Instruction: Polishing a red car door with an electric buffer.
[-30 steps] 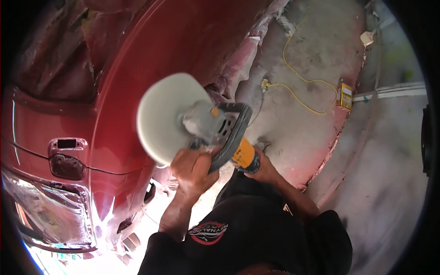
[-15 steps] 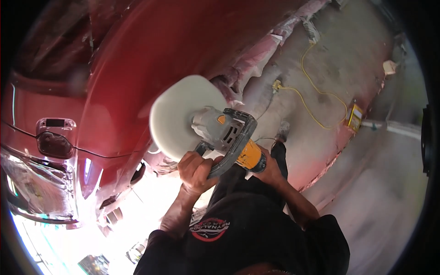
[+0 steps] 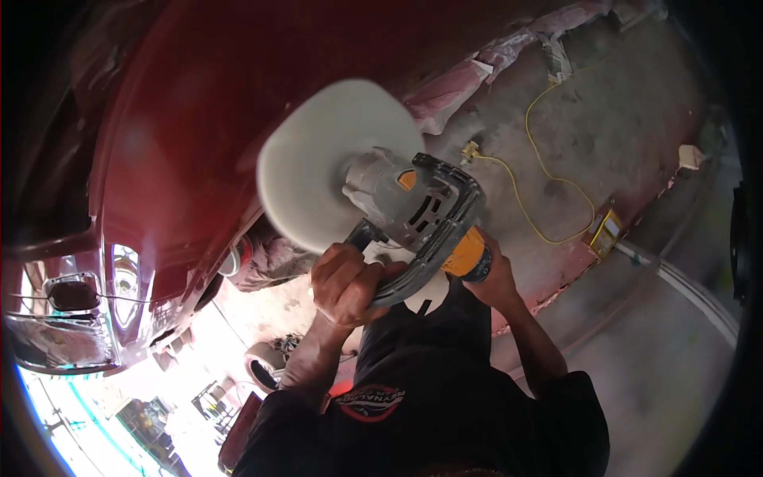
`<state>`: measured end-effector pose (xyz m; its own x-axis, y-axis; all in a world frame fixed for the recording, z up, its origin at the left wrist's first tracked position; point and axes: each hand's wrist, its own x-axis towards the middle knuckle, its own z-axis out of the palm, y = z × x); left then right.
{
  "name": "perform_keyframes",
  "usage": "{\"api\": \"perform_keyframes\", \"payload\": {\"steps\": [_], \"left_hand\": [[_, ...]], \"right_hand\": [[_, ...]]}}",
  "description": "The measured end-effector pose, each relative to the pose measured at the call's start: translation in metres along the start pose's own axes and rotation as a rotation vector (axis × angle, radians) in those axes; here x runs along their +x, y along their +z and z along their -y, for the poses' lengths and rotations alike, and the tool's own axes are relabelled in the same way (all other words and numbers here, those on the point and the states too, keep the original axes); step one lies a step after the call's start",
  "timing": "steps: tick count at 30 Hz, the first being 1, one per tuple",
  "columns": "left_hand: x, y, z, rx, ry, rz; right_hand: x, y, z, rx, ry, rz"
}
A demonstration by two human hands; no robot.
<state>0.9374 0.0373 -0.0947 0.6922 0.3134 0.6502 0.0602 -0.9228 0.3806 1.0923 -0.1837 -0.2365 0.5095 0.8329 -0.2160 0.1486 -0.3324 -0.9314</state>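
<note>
A grey and yellow polisher (image 3: 397, 199) is held between my two hands in front of my body. My left hand (image 3: 348, 286) is wrapped round the left end of its black loop handle. Round the yellow rear body my right hand (image 3: 494, 274) is closed, its fingers partly hidden behind the tool. The large white polishing pad (image 3: 318, 167) looks smeared, as if spinning, and lies over the dark red car panel (image 3: 187, 147). Whether the pad touches the paint I cannot tell.
A yellow cord (image 3: 528, 131) curls across the dusty floor (image 3: 493, 191) from a connector (image 3: 470, 151) to a yellow box (image 3: 606, 230) by the wall's base. Crumpled masking sheet (image 3: 453, 91) hangs along the car's lower edge. A tire (image 3: 262, 367) lies at lower left in bright light.
My view has shifted along the car, toward its side. The polisher and both hands sit slightly farther right, the pad higher over the panel. Both grips stay closed.
</note>
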Motion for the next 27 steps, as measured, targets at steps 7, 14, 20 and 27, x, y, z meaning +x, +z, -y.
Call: {"api": "perform_keyframes", "payload": {"steps": [7, 14, 20, 27], "left_hand": [[0.033, 0.046, 0.009, -0.08, 0.036, -0.036], [0.069, 0.085, 0.012, -0.125, 0.092, -0.06], [0.096, 0.117, 0.012, -0.187, 0.108, -0.029], [0.137, 0.159, 0.013, -0.237, 0.128, 0.026]], "right_hand": [[0.027, -0.044, -0.014, -0.016, 0.045, -0.009], [0.05, -0.082, -0.024, -0.072, 0.036, -0.108], [0.063, -0.117, -0.027, -0.065, 0.081, -0.144], [0.076, -0.149, -0.036, -0.016, 0.06, -0.237]]}}
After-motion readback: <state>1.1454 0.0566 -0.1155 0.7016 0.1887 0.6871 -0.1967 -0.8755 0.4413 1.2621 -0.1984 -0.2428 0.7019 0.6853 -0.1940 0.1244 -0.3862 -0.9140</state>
